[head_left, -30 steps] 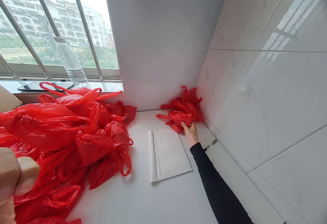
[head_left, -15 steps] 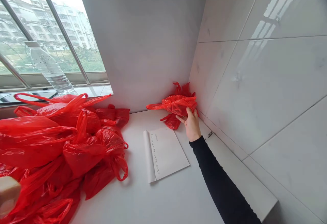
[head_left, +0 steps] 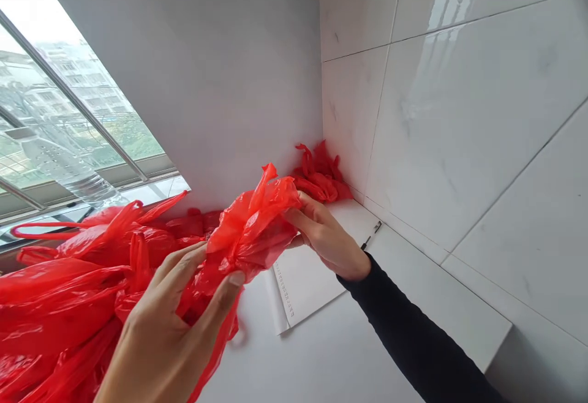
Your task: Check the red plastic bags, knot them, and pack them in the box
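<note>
A crumpled red plastic bag [head_left: 250,231] hangs in the air between both my hands, above the white counter. My right hand [head_left: 328,237], in a black sleeve, pinches its right end. My left hand [head_left: 169,323] grips its lower left part with thumb and fingers closed on the plastic. Behind the right hand a small heap of red bags [head_left: 319,176] lies in the corner of the walls.
A big pile of red plastic bags [head_left: 68,286] fills the left side. A white notepad [head_left: 303,283] lies on the counter [head_left: 349,354] under the hands, a pen [head_left: 371,236] beside it. A clear water bottle [head_left: 64,164] stands on the windowsill. Tiled wall at right.
My right hand lifted one red bag from the corner heap and brought it toward me. My left hand came up from the lower left and took hold of the same bag.
</note>
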### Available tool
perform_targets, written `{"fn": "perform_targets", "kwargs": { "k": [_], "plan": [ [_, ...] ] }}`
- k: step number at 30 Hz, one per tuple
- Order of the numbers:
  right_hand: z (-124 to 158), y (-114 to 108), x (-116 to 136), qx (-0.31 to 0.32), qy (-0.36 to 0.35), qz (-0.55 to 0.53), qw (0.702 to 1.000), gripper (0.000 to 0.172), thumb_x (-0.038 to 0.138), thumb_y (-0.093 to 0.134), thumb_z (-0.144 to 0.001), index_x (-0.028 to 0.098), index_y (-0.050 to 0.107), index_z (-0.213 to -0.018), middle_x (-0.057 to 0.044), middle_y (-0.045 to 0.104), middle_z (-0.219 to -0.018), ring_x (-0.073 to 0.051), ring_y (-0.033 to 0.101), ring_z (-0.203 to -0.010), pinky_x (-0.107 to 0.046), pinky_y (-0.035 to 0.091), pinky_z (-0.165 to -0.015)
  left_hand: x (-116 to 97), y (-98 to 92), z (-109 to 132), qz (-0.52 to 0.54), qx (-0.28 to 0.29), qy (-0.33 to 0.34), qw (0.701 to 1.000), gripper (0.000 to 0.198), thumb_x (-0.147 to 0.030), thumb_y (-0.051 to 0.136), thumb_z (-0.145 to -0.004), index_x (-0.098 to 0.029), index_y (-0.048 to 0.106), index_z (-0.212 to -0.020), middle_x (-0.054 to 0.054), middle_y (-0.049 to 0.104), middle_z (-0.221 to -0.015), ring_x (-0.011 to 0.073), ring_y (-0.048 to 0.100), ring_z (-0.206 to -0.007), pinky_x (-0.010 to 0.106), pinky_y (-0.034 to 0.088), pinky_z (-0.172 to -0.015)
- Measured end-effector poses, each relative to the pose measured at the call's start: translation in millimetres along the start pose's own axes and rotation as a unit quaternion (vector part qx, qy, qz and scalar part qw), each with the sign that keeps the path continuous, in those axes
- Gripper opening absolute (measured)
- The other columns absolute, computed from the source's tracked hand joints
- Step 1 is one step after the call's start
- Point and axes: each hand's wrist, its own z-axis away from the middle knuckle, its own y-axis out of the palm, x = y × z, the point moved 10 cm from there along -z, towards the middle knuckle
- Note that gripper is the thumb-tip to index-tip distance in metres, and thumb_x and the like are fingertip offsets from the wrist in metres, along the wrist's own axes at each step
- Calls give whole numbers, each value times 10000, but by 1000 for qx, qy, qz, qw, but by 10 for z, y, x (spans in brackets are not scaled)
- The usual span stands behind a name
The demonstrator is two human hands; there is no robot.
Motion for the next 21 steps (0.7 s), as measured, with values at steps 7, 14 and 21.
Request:
{"fn": "perform_targets", "kwargs": {
  "k": [7,14,21],
  "plan": [
    [28,-90,25,-47,-37,117,991,418,414,667,-949,294,529,-1325,-53,638,-1326,-231,596,-1280,-452,523,-1074,105,-36,46,38,-10,-90,995,428,-649,677,-812,-312,711,-1073,-38,752,-966,165,695,-793,210,542,-648],
    [185,222,163,3,-100,338,936,280,461,718,-909,368,694,-1172,-28,574,-1375,-261,475,-1382,-522,389,-1178,-111,-62,21,49,-11,-35,998,323,-572,683,-838,-264,724,-926,-16,734,-920,154,654,-742,202,526,-614],
    [151,133,169,-16,-121,383,916,111,391,669,-960,285,702,-970,-55,600,-1317,-251,497,-1340,-497,407,-1139,43,-268,85,24,-58,-73,995,333,-594,724,-805,-267,718,-873,-49,693,-763,118,606,-671,153,479,-575]
  ]
}}
